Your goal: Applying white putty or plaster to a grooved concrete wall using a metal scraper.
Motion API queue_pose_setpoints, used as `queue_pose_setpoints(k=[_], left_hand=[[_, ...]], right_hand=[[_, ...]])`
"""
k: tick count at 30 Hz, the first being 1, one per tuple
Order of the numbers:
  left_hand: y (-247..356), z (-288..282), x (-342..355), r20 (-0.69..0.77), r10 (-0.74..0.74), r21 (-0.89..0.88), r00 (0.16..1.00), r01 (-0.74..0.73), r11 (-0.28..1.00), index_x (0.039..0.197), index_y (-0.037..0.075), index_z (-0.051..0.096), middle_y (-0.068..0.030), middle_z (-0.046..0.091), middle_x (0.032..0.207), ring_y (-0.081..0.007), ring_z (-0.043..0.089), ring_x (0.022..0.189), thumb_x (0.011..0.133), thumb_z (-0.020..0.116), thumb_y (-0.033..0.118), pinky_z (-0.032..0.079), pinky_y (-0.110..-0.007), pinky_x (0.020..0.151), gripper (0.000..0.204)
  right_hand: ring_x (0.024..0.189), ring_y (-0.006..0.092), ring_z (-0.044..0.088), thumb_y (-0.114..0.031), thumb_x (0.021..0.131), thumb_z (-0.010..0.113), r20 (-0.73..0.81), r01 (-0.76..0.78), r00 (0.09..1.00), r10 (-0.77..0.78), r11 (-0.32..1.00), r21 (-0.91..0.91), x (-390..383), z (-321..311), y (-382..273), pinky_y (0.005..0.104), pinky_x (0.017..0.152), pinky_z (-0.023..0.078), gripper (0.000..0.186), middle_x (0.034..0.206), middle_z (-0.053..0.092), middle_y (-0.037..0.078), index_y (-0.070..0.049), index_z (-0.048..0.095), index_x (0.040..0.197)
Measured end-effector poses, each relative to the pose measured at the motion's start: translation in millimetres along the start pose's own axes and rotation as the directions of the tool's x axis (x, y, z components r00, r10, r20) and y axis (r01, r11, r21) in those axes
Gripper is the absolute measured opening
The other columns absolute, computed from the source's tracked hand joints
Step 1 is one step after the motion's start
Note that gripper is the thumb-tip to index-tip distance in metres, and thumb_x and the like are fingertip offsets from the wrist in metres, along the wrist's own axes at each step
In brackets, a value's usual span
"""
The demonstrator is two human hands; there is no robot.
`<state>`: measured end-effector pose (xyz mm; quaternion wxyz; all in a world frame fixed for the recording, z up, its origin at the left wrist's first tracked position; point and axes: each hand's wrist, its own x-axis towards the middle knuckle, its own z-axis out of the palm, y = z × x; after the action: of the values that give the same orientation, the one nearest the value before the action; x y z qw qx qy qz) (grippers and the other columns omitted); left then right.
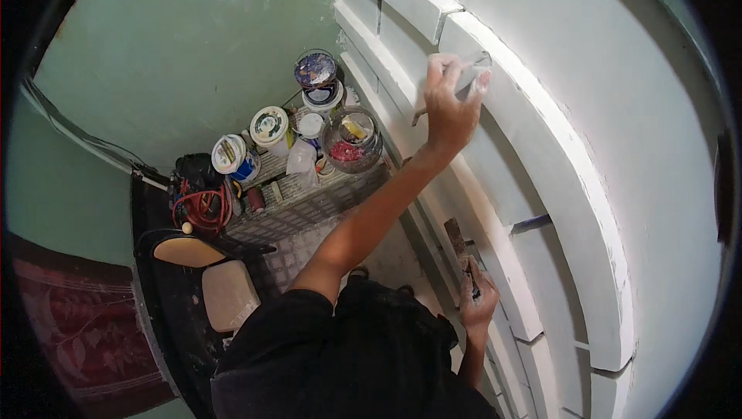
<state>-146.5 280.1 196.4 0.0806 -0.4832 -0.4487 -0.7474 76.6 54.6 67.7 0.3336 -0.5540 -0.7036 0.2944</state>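
Observation:
My left hand (452,106), its fingers dusted white, is closed around what looks like a putty knife (467,77). Its grey blade lies against the front face of a white ledge (510,79), and a short handle end sticks out below the palm. Lower down and nearer my body, my right hand (478,301) grips a narrow scraper (454,235) with a brown, stained blade pointing away from me. That scraper is held in front of the lower white ledges. Part of its handle is hidden by my fingers.
Paint buckets (270,127) and a clear round tub (352,141) crowd a slatted bench (297,187) by the green wall (193,48). Red hose (202,206) lies coiled at its left end. A chair (230,295) stands left of me. White ledges run along my right.

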Motion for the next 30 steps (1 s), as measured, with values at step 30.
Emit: queue_pose_setpoints(k=[30], left_hand=[[-36,27,-36,0.276,0.537,0.044,0.797,-0.568,0.822,0.087,0.001,0.055,-0.0225,0.049,0.105,-0.0401,0.051,0.103,0.084,0.059,0.009,0.041,-0.055,0.095,0.009]], right_hand=[[0.087,0.0374,0.066,-0.017,0.091,0.059,-0.088,0.020,0.996,-0.026,0.998,-0.067,-8,-8,-4,0.0378,0.084,0.050,0.037,0.094,0.068,0.023,0.004,0.065,0.121]])
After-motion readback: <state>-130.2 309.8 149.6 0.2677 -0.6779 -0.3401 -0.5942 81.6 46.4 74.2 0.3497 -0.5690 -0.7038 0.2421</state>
